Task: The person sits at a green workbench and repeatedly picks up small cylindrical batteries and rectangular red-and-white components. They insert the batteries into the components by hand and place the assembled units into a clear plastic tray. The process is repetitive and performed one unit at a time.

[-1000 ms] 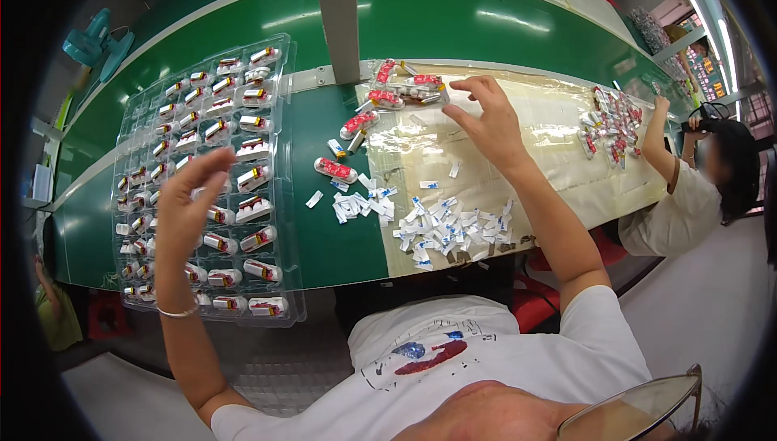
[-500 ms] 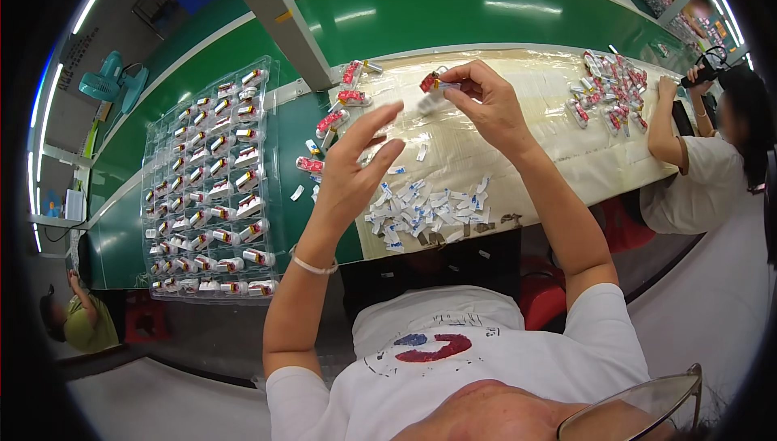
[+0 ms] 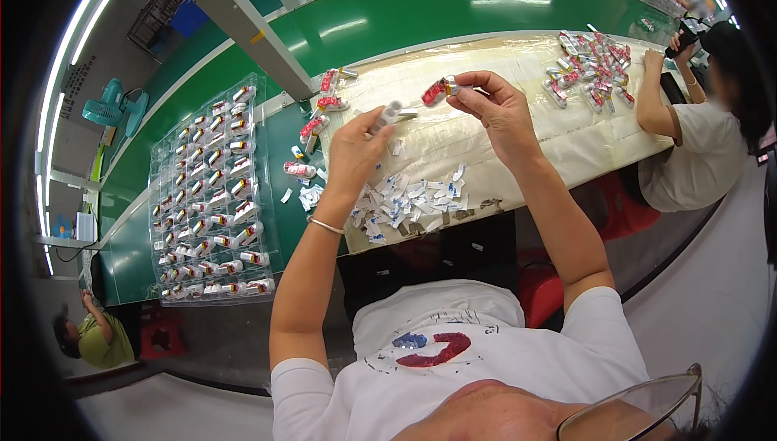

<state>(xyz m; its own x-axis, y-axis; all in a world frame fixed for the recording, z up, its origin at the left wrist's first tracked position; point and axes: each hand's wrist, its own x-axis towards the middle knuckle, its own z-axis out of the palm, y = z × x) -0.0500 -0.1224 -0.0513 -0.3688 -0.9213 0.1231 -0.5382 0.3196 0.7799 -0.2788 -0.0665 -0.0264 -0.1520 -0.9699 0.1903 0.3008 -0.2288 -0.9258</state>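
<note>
My left hand (image 3: 356,150) is closed around a small white cylindrical piece (image 3: 391,109), its rounded end showing past the fingertips. A thin pale strip (image 3: 409,112) juts out beside that piece, pointing toward the other hand. Between thumb and fingers, my right hand (image 3: 503,117) pinches a small red-and-white printed packet with a silvery end (image 3: 435,92). The two held things are a short gap apart above the covered worktop (image 3: 469,146). Below them lies a loose heap of white and blue slips (image 3: 413,202).
Several red-and-white packets (image 3: 314,127) lie left of my left hand. Farther left, a clear compartment tray (image 3: 271,239) carries rows of small white pieces. A heap of red packets (image 3: 595,69) sits at right, near a seated co-worker (image 3: 704,142). A grey post (image 3: 243,24) rises behind.
My left hand, spread and empty before, has closed on the white piece, which was a blur by my right hand. The whole view has shifted slightly.
</note>
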